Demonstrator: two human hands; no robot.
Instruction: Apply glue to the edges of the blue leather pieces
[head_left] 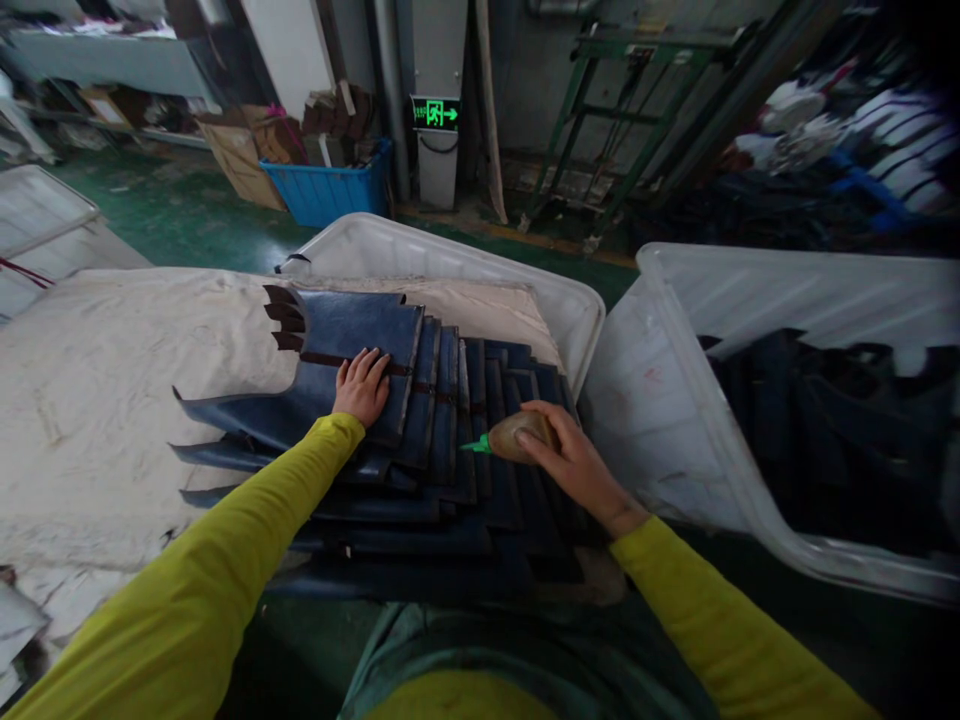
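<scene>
Dark blue, leather-like cut pieces (352, 315) lie in an overlapping, stepped stack in front of me, their edges fanned out to the right. My left hand (364, 385) rests on the upper pieces with its fingers stretched out, near a brown strip that runs across them. In my right hand (574, 455) is a brown squeeze bottle (517, 438) with a green nozzle (476, 445). The nozzle points left over the stepped edges of the pieces. I cannot tell whether its tip touches them.
A cream cloth (127, 370) covers the work surface under the stack. Behind it stands a white bin (480, 260). Another white bin (697, 400) at the right holds dark pieces. Farther back are a blue crate (326, 190) and a green metal frame (615, 120).
</scene>
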